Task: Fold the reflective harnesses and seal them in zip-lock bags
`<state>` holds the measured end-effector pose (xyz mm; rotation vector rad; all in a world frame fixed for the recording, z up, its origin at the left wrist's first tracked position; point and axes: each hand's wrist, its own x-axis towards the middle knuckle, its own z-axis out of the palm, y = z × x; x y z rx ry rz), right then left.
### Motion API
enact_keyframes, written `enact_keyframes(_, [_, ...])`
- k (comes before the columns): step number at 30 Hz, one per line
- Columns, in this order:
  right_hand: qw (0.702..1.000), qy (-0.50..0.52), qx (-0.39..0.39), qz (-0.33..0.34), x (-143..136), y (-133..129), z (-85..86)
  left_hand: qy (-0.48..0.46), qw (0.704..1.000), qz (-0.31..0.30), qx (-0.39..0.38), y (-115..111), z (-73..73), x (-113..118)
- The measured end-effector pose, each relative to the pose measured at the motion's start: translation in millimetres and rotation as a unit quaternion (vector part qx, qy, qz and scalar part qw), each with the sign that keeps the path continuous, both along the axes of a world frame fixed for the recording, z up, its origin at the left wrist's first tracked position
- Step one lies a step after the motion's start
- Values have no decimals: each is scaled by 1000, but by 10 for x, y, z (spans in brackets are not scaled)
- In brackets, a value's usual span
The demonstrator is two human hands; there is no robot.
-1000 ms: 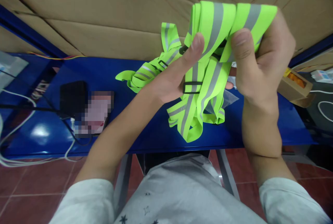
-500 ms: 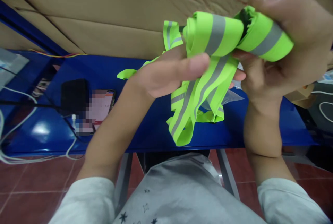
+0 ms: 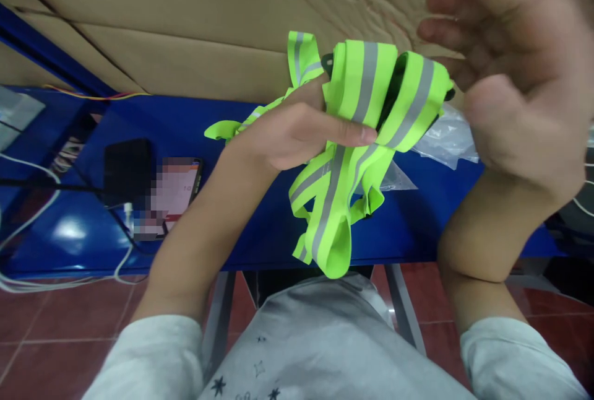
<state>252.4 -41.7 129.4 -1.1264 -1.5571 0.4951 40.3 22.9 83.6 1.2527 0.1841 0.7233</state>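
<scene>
My left hand [image 3: 301,134] grips a folded bundle of neon yellow-green reflective straps [image 3: 366,87], its thumb pressed across the front. Grey stripes run along the straps, and black parts show between the folds. Loops and ends dangle below the hand toward the desk's front edge; other strap lengths trail behind the left wrist. To the right, my right hand [image 3: 520,78] is raised with fingers apart and partly curled, holding nothing, slightly smeared by motion. One fingertip is close to the bundle's right end; whether it touches is unclear.
On the blue desk [image 3: 260,226], clear plastic bags [image 3: 448,134] lie behind the straps. At left are a phone [image 3: 179,192], a black box-like item [image 3: 126,171] and white cables [image 3: 46,202]. Brown board [image 3: 185,22] stands along the back.
My right hand has let go of the bundle's right side and moved up and right, opening. My left hand keeps its hold; the folded end now tilts downward at the right.
</scene>
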Motion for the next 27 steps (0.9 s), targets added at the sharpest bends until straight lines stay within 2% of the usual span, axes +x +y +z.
enact_keyframes(3, [998,-64,16,25,-15,92,-60,-22,1000,7,8,-6,-41,33])
enact_keyframes(6, [981,-177,29,74,22,203,-99,-22,999,25,3,34,-87,65])
enact_keyframes(8, [971,-222,43,77,55,220,-119,-28,999,29,-4,73,-110,75])
enact_keyframes(11, [973,-214,72,56,63,164,-138,-47,998,5,-30,105,-129,89])
enact_keyframes(14, [977,-174,111,45,33,114,-143,-61,995,-50,-59,84,-141,110])
enact_keyframes(16, [979,-145,141,25,21,121,-146,-52,993,-88,-55,56,-153,124])
enact_keyframes(18, [978,-124,168,0,22,148,-149,-23,994,-100,-49,35,-171,137])
enact_keyframes(21, [974,-126,188,-4,23,175,-154,21,998,-42,-46,34,-209,170])
enact_keyframes(24, [969,-164,183,38,-20,160,-177,24,998,47,-40,61,-244,219])
enact_keyframes(27, [963,-198,174,53,-85,150,-231,10,996,62,-62,79,-248,245])
